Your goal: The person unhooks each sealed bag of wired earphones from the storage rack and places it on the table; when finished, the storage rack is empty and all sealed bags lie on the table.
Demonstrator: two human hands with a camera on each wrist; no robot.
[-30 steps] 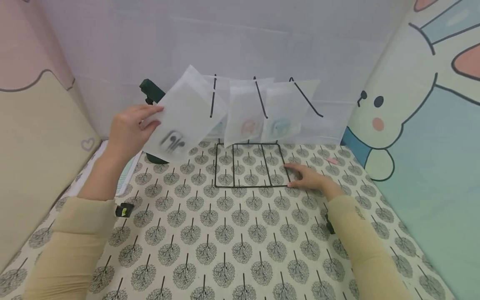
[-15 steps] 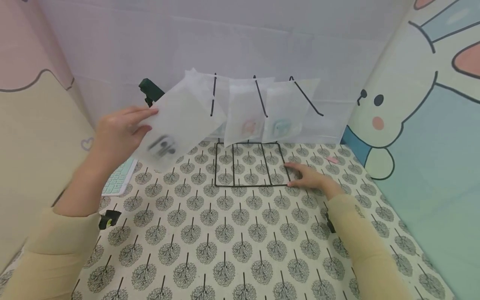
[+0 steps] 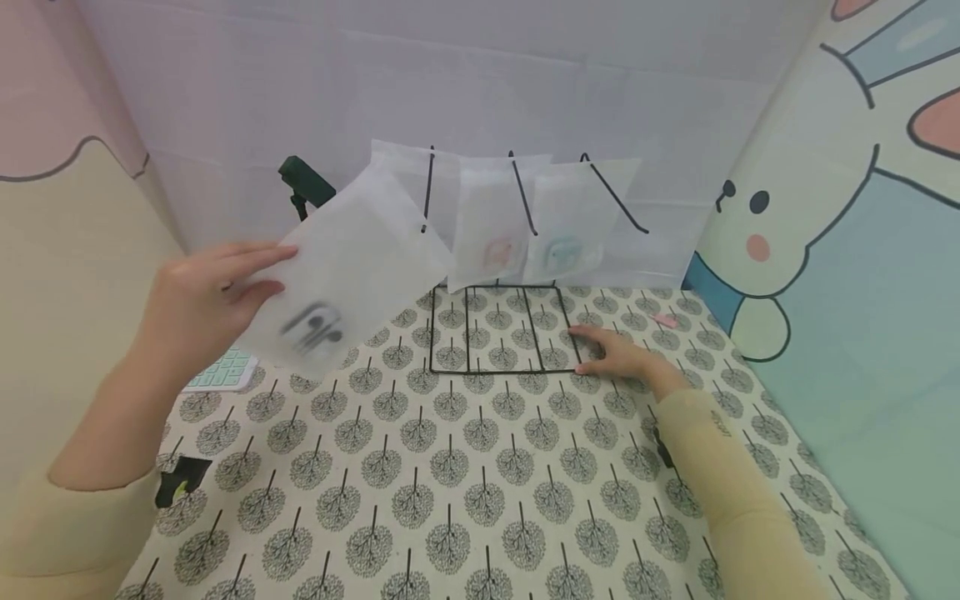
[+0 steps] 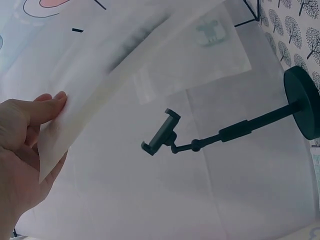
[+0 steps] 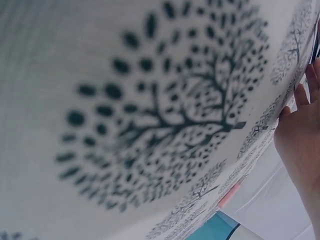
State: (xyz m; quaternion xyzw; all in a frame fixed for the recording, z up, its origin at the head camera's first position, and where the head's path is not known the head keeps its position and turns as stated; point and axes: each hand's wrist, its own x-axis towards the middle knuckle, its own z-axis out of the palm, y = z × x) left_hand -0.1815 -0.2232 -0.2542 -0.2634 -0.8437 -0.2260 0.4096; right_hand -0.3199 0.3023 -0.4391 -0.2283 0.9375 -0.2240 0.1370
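Observation:
In the head view, my left hand (image 3: 202, 304) pinches the left edge of a frosted zip bag (image 3: 352, 258). Dark earphones (image 3: 311, 327) show through it, blurred. The bag tilts in front of the left hook of a black wire rack (image 3: 505, 372); whether it hangs on that hook, I cannot tell. Another frosted bag (image 3: 408, 162) is partly hidden behind it. Two more hang further right, one with a pink item (image 3: 500, 251), one with a teal item (image 3: 562, 252). My right hand (image 3: 618, 354) touches the front right corner of the rack's base with fingers spread.
A dark green phone stand (image 4: 235, 131) stands at the back left, mostly behind the held bag in the head view. A white keyboard with mint keys (image 3: 225, 371) lies by my left arm. A small pink piece (image 3: 664, 320) lies right of the rack on the tree-print cloth (image 3: 480, 500).
My left hand has moved left and down, drawing the bag's lower left end with it. More of the bag behind shows at its top. My right hand has stayed at the rack's corner.

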